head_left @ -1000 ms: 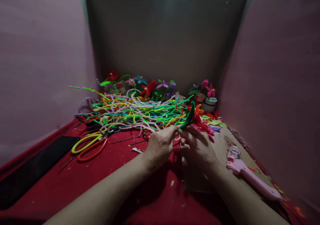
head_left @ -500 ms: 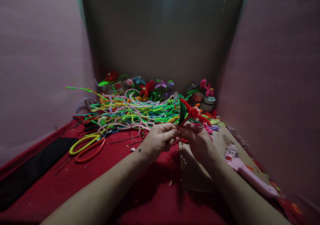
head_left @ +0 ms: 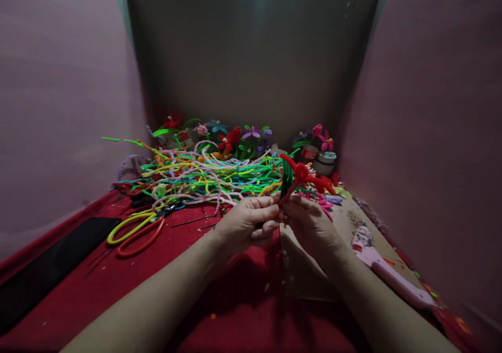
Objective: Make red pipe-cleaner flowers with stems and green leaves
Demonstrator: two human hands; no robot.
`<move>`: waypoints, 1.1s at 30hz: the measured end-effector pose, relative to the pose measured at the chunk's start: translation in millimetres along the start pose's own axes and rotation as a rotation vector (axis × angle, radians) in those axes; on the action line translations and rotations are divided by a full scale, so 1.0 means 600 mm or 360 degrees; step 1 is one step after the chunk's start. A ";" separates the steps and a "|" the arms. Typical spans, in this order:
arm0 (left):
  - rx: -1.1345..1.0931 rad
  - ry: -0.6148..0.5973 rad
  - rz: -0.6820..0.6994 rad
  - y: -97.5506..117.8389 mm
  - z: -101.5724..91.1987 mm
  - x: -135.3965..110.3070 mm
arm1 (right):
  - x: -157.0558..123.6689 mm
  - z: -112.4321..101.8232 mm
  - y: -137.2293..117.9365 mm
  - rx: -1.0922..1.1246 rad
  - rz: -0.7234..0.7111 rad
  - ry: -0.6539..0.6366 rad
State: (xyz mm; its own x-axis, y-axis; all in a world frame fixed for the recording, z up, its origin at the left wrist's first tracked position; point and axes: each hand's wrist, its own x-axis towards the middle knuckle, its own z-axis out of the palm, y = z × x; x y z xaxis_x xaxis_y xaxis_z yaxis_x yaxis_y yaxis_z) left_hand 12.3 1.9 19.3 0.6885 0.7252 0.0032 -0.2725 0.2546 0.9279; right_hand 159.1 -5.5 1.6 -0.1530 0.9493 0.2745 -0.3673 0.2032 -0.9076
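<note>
Item: red fuzzy flower [head_left: 301, 172], raised above the work surface, right of centre, head tilted to the right; dark green leaf [head_left: 286, 178] just beside, on the left of the bloom.

Left hand [head_left: 251, 219]: closed, thumb and fingers pinched on the lower end of the red fuzzy flower. Right hand [head_left: 311, 222]: fingers curled in, nearly closed, pinching the same lower end; exact fingertip contact hidden.

Surroundings: red cloth [head_left: 219, 306] under all, flecked with scraps. Heap of fuzzy stems [head_left: 212, 175], multicoloured and tangled, directly beyond the hands, right end partly screened by flower and leaf. Row of finished-looking blooms behind, lower parts blocked by the heap: blue flower [head_left: 217, 126], purple flower [head_left: 251, 132], pink flower [head_left: 327, 141]. Lidded jar [head_left: 324, 163] below the last.

To the left: scissors [head_left: 160, 216], yellow and red handles towards the viewer, blade tips lost under the heap; flat black object [head_left: 58, 269] farther left.

To the right: tan board [head_left: 308, 277], partly covered by right hand and forearm; pink glue gun [head_left: 386, 273], lying near that forearm.
</note>
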 end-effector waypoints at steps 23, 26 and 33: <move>0.0237 0.0098 0.0060 0.002 -0.012 -0.001 | -0.001 0.005 0.003 0.0027 0.0066 -0.0154; 0.0374 0.0083 0.0025 0.003 -0.010 -0.001 | 0.000 0.004 0.005 0.0058 -0.0013 -0.0116; 0.1559 0.0677 0.0792 -0.022 0.002 0.001 | -0.007 0.007 0.008 -0.0263 -0.0059 0.0130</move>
State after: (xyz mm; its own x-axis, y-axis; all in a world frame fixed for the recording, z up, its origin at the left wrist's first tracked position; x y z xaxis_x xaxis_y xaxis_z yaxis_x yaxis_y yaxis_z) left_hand 17.2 -1.8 7.5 0.3221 0.8081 0.4931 0.3120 -0.5824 0.7507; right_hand 154.3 -9.3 -2.7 -0.0646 0.9554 0.2881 -0.2145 0.2686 -0.9390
